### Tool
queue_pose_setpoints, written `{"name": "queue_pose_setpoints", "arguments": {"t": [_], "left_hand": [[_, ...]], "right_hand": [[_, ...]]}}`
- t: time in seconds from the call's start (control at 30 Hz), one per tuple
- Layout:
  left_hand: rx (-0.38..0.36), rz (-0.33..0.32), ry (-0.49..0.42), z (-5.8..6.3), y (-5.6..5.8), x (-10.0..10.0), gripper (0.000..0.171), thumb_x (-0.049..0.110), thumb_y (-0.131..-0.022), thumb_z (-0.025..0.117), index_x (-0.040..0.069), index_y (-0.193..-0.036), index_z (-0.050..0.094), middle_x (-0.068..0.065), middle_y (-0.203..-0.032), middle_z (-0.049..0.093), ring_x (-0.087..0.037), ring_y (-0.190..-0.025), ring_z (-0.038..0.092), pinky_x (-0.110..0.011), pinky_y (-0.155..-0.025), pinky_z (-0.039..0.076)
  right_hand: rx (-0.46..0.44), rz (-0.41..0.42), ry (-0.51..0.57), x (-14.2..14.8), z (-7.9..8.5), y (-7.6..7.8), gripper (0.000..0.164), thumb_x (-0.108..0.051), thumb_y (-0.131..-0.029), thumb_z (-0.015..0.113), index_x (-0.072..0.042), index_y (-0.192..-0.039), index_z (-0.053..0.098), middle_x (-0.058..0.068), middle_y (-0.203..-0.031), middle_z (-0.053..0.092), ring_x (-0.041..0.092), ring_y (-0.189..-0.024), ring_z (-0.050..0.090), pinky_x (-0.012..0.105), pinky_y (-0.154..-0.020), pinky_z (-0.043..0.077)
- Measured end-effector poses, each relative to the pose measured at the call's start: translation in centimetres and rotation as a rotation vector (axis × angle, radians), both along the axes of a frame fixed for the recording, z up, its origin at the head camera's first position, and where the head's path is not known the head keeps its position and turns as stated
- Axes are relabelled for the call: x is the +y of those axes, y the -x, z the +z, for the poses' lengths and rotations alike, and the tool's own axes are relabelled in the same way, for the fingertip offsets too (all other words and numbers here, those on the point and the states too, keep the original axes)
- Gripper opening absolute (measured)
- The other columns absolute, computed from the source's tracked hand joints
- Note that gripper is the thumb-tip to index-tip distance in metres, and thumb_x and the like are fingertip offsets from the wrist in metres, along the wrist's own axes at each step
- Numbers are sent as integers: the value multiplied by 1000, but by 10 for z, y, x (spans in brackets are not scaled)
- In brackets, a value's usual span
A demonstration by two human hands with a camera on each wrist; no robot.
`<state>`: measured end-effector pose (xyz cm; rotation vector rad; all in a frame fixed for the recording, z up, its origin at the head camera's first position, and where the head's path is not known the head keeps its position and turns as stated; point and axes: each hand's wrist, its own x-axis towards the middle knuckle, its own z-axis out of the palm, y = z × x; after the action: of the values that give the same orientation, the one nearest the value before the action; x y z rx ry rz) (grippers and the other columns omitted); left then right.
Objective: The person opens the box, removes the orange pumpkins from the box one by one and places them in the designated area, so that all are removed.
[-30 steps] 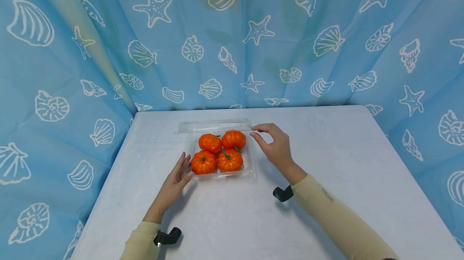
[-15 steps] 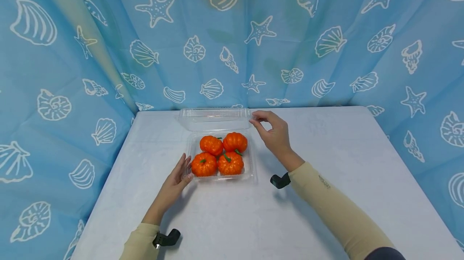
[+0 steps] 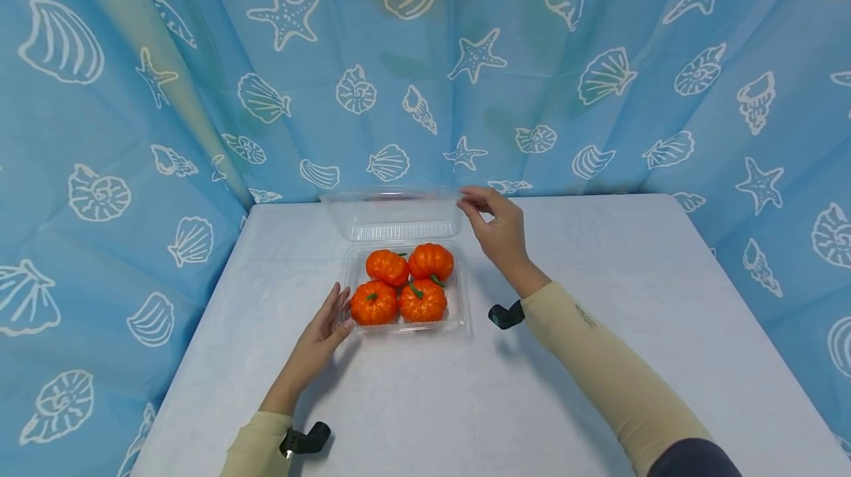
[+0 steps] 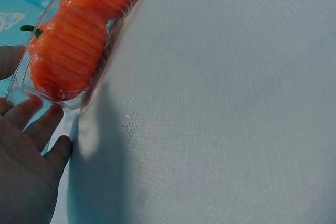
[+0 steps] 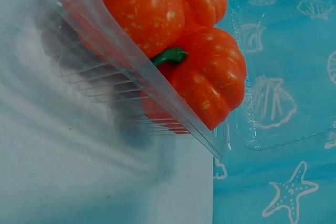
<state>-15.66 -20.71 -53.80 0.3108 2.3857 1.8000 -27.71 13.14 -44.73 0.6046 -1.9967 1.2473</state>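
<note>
Several small orange pumpkins [image 3: 422,301] with green stems sit inside a clear plastic clamshell box [image 3: 460,298]. Its hinged lid [image 3: 399,217] stands raised at the far side, tilted back. The thumb and fingertips of my right hand [image 3: 500,226] pinch the lid's right edge. At the box's near left corner, my left hand [image 3: 318,335] rests its fairly straight fingers and thumb against the wall. Up close in the left wrist view, fingertips [image 4: 44,124] touch the clear side below a pumpkin [image 4: 71,51]. The right wrist view shows the pumpkins [image 5: 210,74] but not the hand.
A white cloth-covered table [image 3: 425,403] extends all around the box. Behind it hangs a blue curtain [image 3: 299,145] with white shells and starfish, close to the table's far edge and the raised lid. A black wrist camera [image 3: 507,315] sits on the right wrist.
My right hand has moved up and away, swinging the lid from low behind the pumpkins to a raised, tilted-back position. The left hand and the pumpkins stay in place.
</note>
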Motion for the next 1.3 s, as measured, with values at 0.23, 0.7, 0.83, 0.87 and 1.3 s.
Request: {"name": "queue_pose_setpoints", "arguments": {"t": [0.23, 0.7, 0.83, 0.87, 1.3], "left_hand": [[2, -7, -9, -1, -1, -1, 80, 15, -103, 61, 7, -164, 9, -13, -167, 25, -32, -151, 28, -9, -108, 28], [-13, -5, -7, 0, -4, -3, 81, 16, -103, 61, 8, -164, 10, -11, -167, 24, -29, -153, 24, -12, -111, 25], [-4, -14, -17, -2, -5, -4, 80, 14, -103, 61, 7, -164, 9, -12, -167, 23, -31, -153, 23, -8, -109, 25], [-3, -14, -15, -2, -5, -5, 80, 15, -103, 61, 8, -164, 9, -12, -167, 23, -30, -153, 23, -7, -109, 24], [10, -8, -6, -2, -6, -5, 79, 14, -103, 61, 7, -164, 10, -11, -167, 24, -31, -152, 25, -9, -109, 26]], "right_hand": [[-71, 12, 28, 2, 0, 11, 27, -11, -97, 70, -12, -124, 69, 8, -104, 74, 20, -92, 72, 34, -85, 60], [-156, -31, -7, -2, 3, 33, 38, -14, -100, 66, -17, -138, 65, 9, -108, 72, 22, -97, 71, 38, -85, 61], [-190, -26, 11, -1, 2, 38, 43, -14, -100, 66, -20, -142, 62, 10, -108, 73, 23, -94, 72, 38, -86, 60], [-201, -22, 16, -1, 1, 39, 44, -14, -100, 66, -21, -143, 61, 10, -108, 73, 24, -94, 72, 38, -86, 61], [-358, -15, -4, -3, -10, 50, 61, -11, -101, 64, -30, -155, 44, 12, -111, 70, 25, -94, 70, 38, -90, 59]]}}
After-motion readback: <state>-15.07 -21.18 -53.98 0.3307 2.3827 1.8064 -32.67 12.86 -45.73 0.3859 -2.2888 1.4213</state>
